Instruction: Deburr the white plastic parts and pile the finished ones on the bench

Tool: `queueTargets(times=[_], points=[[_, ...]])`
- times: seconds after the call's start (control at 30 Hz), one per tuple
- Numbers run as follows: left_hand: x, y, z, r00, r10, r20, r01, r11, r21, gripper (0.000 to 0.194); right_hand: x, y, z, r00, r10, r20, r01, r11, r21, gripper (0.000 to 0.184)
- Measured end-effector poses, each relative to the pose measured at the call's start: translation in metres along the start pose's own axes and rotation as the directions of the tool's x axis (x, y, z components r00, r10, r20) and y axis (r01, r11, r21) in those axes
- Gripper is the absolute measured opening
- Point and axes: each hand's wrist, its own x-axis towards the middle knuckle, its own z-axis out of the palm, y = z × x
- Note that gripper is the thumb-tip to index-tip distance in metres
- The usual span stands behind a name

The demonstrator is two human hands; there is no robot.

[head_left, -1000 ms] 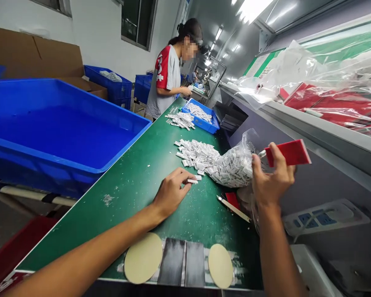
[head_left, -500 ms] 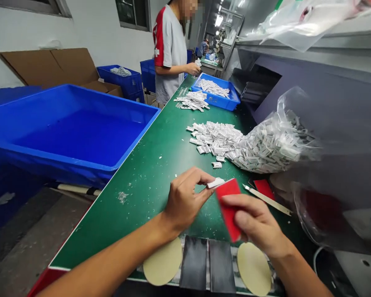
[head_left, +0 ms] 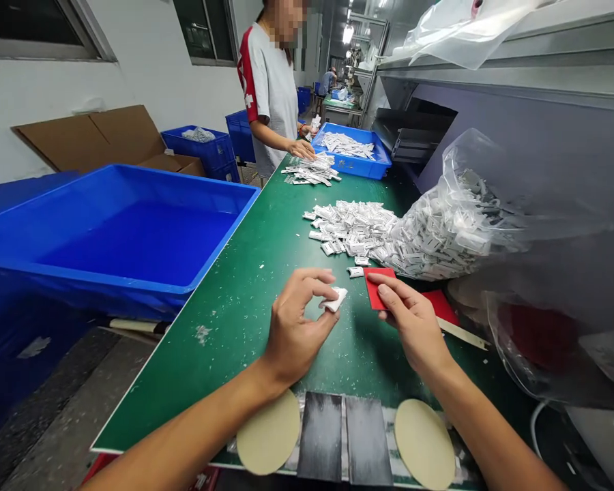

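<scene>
Between the thumb and fingers of my left hand is a small white plastic part, raised over the green table. My right hand pinches a flat red rectangular piece between thumb and fingers. A gap separates the red piece from the white part. Just beyond my hands lies a heap of similar white parts, spilling from a clear plastic bag. One loose white part rests close to the red piece.
Two dark rectangular pads and two cream ovals lie along the near edge. A pale-handled knife is at right. A big blue bin stands left. Farther off, a co-worker reaches toward white strips near a blue tray.
My hands have moved apart; the red piece has left the white part and shifted up and away. The co-worker's hand has come down to the pile of white strips.
</scene>
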Motion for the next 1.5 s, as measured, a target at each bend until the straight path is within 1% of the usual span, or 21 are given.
queueTargets(times=[0.1,0.2,0.27,0.37,0.4,0.43,0.57,0.63,0.8,0.97,1.13,1.2,1.33,1.5], points=[[0.002,0.001,-0.001,0.998,-0.039,0.052,0.04,0.999,-0.013,0.027,0.0,-0.001,0.005,0.999,0.017,0.034,-0.019,0.999,0.041,0.031],[0.003,0.004,-0.002,0.996,-0.07,0.051,0.069,0.997,0.021,0.029,-0.011,-0.004,0.009,0.998,0.008,0.056,-0.013,0.996,0.085,0.028],[0.003,0.005,-0.003,0.994,-0.09,0.057,0.088,0.996,0.033,0.031,-0.02,-0.006,0.01,0.994,0.003,0.107,-0.013,0.995,0.101,0.029],[0.002,0.008,-0.003,0.991,-0.102,0.084,0.099,0.994,0.039,0.028,-0.028,-0.006,0.011,0.977,0.007,0.215,-0.027,0.995,0.092,0.033],[0.001,0.009,-0.003,0.99,-0.1,0.096,0.096,0.995,0.039,0.027,-0.029,-0.006,0.012,0.975,0.006,0.224,-0.026,0.996,0.089,0.032],[0.001,0.009,-0.003,0.989,-0.096,0.109,0.092,0.995,0.039,0.026,-0.028,-0.007,0.013,0.978,0.001,0.21,-0.021,0.996,0.091,0.031],[-0.001,0.011,-0.001,0.988,-0.071,0.135,0.065,0.997,0.052,0.024,-0.02,-0.006,0.018,0.998,-0.034,0.059,0.026,0.992,0.123,0.027],[-0.002,0.01,0.0,0.99,-0.044,0.134,0.037,0.998,0.059,0.024,-0.018,-0.005,0.019,0.998,-0.049,0.032,0.045,0.992,0.121,0.027],[-0.002,0.009,0.0,0.994,0.003,0.109,-0.014,0.995,0.095,0.028,-0.018,0.001,0.017,0.997,-0.079,0.013,0.078,0.994,0.082,0.028],[-0.001,0.008,-0.002,0.996,0.029,0.08,-0.04,0.989,0.14,0.027,-0.015,0.002,0.02,0.999,-0.035,0.022,0.033,0.997,0.07,0.031],[0.0,0.009,-0.002,0.993,0.056,0.103,-0.069,0.99,0.121,0.025,-0.015,0.003,0.023,1.0,-0.017,0.023,0.015,0.998,0.061,0.033],[0.0,0.009,-0.002,0.993,0.057,0.103,-0.068,0.992,0.11,0.027,-0.016,0.003,0.022,1.0,-0.024,0.007,0.023,0.998,0.059,0.033],[-0.002,0.008,-0.001,0.997,0.031,0.066,-0.039,0.993,0.116,0.033,-0.019,0.0,0.02,0.999,-0.043,-0.019,0.044,0.998,0.055,0.032],[-0.004,0.003,0.003,1.0,0.007,0.017,-0.008,0.995,0.101,0.039,-0.022,0.0,0.021,0.997,0.009,0.071,-0.009,1.0,-0.001,0.042]])
